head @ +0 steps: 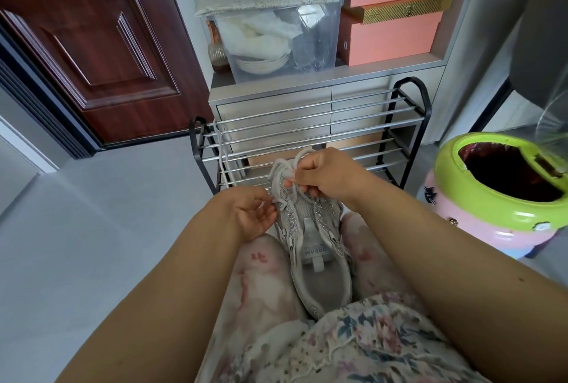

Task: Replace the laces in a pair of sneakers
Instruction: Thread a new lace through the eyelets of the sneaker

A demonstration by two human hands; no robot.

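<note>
Between the person's knees, on the lap, lies a grey sneaker, its heel opening toward the body and its toe toward the shoe rack; its long axis runs straight away from the person, tilted slightly so the toe sits left of the heel; the tongue label faces up. The right hand sits just above the toe end, its fingers curled and pinching a bunch of white lace that loops up from the front eyelets; the left hand rests against the left side of the sneaker's forefoot, palm up, fingers loosely spread, fingertips touching a lace strand at the eyelets, though whether they pinch it I cannot tell. A second white lace hangs over the left end of the rack's top bars, well apart from both hands.

The person wears a pale floral garment; the floor is smooth grey tile. Behind the rack stands a grey drawer cabinet carrying a clear storage bin covered by a fuzzy cream mat, with pink boxes stacked beside it; a dark red door stands at left; a green-and-pink lidded bin sits on the floor at right.
</note>
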